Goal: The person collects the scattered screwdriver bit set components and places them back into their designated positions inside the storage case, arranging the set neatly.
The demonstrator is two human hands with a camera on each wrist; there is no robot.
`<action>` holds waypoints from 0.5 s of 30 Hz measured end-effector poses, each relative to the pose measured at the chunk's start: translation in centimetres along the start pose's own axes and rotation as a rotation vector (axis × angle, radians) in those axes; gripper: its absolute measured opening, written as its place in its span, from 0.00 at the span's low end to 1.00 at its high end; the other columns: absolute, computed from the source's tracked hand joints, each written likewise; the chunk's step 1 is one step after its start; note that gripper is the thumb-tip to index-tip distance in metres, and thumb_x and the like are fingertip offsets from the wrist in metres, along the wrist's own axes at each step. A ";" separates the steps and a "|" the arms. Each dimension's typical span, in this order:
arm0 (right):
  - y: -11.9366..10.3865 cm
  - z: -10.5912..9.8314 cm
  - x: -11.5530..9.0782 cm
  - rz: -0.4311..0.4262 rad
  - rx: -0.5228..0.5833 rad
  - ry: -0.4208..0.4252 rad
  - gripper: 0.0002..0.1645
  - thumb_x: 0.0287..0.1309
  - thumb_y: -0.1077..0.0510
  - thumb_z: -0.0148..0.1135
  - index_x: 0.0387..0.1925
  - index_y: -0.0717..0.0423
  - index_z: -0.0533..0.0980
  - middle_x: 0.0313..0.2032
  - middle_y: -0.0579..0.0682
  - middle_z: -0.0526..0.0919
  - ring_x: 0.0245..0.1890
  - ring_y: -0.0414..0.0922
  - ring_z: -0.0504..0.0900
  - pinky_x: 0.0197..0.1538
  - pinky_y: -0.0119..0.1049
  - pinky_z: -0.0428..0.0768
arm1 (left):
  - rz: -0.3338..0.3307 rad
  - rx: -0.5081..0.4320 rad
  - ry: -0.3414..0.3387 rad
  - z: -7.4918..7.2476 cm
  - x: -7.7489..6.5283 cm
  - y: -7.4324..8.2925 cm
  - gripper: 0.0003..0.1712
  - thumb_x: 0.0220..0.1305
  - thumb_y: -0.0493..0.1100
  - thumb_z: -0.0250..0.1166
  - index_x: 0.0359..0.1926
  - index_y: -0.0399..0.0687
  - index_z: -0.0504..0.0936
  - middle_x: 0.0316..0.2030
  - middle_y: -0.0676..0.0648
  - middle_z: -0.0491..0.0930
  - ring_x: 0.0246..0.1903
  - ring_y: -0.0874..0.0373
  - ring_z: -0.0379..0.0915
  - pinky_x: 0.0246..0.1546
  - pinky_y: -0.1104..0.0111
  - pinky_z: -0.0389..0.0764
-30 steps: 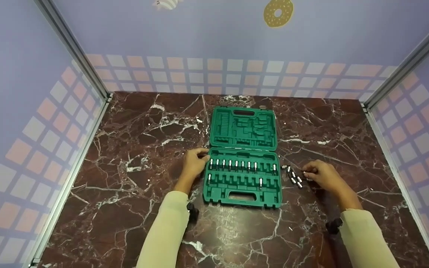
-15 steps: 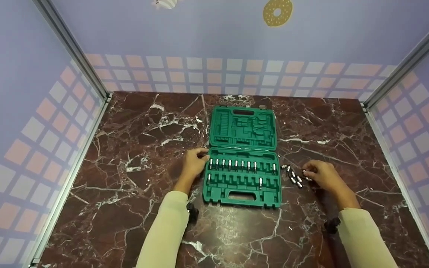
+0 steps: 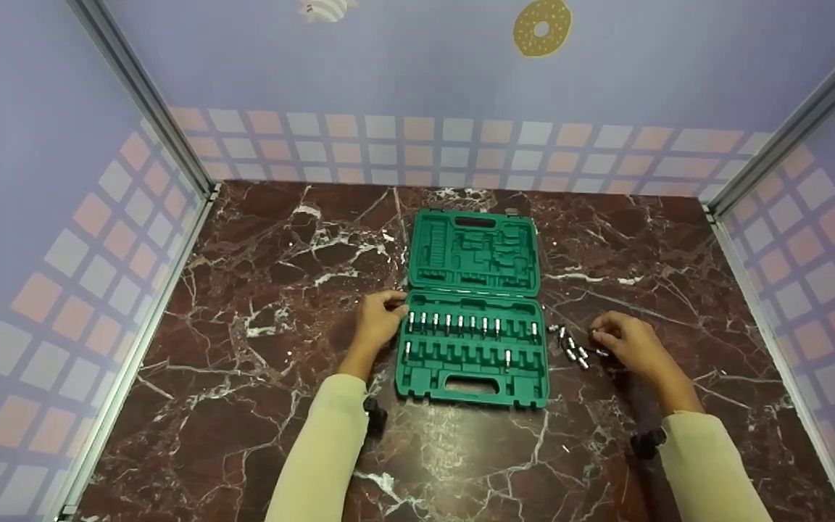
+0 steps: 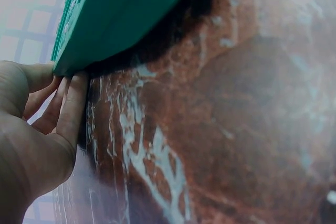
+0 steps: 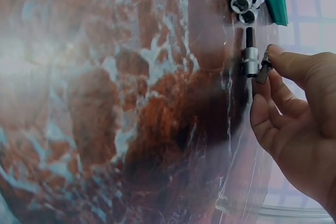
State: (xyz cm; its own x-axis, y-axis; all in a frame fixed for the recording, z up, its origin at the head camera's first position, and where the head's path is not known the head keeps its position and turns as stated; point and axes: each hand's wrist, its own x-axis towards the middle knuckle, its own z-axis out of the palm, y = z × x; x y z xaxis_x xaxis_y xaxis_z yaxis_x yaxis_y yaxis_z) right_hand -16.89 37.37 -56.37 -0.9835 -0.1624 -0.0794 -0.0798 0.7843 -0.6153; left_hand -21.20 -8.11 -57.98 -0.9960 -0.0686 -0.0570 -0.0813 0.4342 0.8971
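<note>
A green socket-set case lies unfolded on the marble-patterned table. Bit sockets fill much of its upper row, and a few slots lower down hold more. At the case's left edge, my left hand grips the rim, thumb above and fingers along the side. My right hand is right of the case, beside a loose pile of bit sockets. Between its thumb and fingers it pinches a small dark metal bit. Close by lies a bit socket with a black tip.
The case lid lies back toward the rear wall, its moulded hollows showing. Patterned panels with metal frame posts enclose the table on the left, right and back. A small white scrap lies near the front right.
My right fingers shift slightly by the pile, and a silver bit socket now shows beneath them. The left hand and the case stay in place.
</note>
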 end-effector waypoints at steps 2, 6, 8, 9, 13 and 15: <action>-0.2 0.0 -0.1 -0.007 0.019 0.024 0.07 0.70 0.61 0.64 0.46 0.59 0.82 0.38 0.56 0.87 0.36 0.44 0.82 0.41 0.40 0.78 | 0.000 0.002 0.000 0.0 0.0 0.0 0.12 0.68 0.35 0.68 0.51 0.41 0.89 0.45 0.41 0.88 0.48 0.47 0.83 0.52 0.54 0.82; -0.6 0.1 0.0 0.002 0.130 0.062 0.09 0.69 0.61 0.65 0.47 0.62 0.81 0.39 0.59 0.87 0.35 0.40 0.81 0.39 0.33 0.78 | 0.001 0.006 0.003 0.0 0.0 0.1 0.12 0.68 0.35 0.69 0.51 0.41 0.89 0.44 0.41 0.88 0.47 0.47 0.84 0.52 0.54 0.83; -0.8 0.1 0.1 0.007 0.206 0.070 0.10 0.69 0.62 0.65 0.48 0.65 0.81 0.39 0.61 0.86 0.34 0.40 0.82 0.37 0.30 0.79 | 0.005 0.012 0.005 0.1 0.0 0.1 0.12 0.67 0.35 0.69 0.51 0.41 0.89 0.43 0.41 0.89 0.46 0.47 0.84 0.51 0.54 0.83; -0.9 0.1 0.2 0.009 0.245 0.069 0.11 0.69 0.63 0.65 0.48 0.67 0.81 0.39 0.61 0.86 0.34 0.41 0.82 0.37 0.30 0.80 | 0.006 0.012 0.007 0.1 0.0 0.1 0.12 0.67 0.35 0.69 0.50 0.41 0.89 0.43 0.41 0.89 0.46 0.47 0.84 0.51 0.54 0.83; -1.2 0.2 0.4 0.011 0.346 0.046 0.14 0.70 0.62 0.64 0.50 0.70 0.79 0.40 0.58 0.85 0.37 0.42 0.84 0.39 0.32 0.83 | 0.003 0.017 0.011 0.1 0.1 0.1 0.12 0.67 0.35 0.69 0.50 0.41 0.89 0.43 0.42 0.89 0.46 0.47 0.84 0.51 0.54 0.83; -1.4 0.3 0.5 0.014 0.384 0.033 0.16 0.71 0.61 0.64 0.52 0.70 0.78 0.40 0.55 0.84 0.37 0.40 0.83 0.40 0.32 0.84 | -0.003 0.019 0.012 0.1 0.2 0.1 0.12 0.67 0.35 0.69 0.50 0.41 0.90 0.43 0.42 0.89 0.46 0.47 0.84 0.52 0.55 0.83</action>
State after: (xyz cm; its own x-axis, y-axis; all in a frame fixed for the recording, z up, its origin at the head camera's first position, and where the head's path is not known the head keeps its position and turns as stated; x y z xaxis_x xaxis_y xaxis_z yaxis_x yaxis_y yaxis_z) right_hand -17.18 36.02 -55.72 -0.9893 -0.1289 -0.0688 -0.0056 0.5037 -0.8639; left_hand -21.36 -8.02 -57.95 -0.9952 -0.0810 -0.0546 -0.0854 0.4508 0.8885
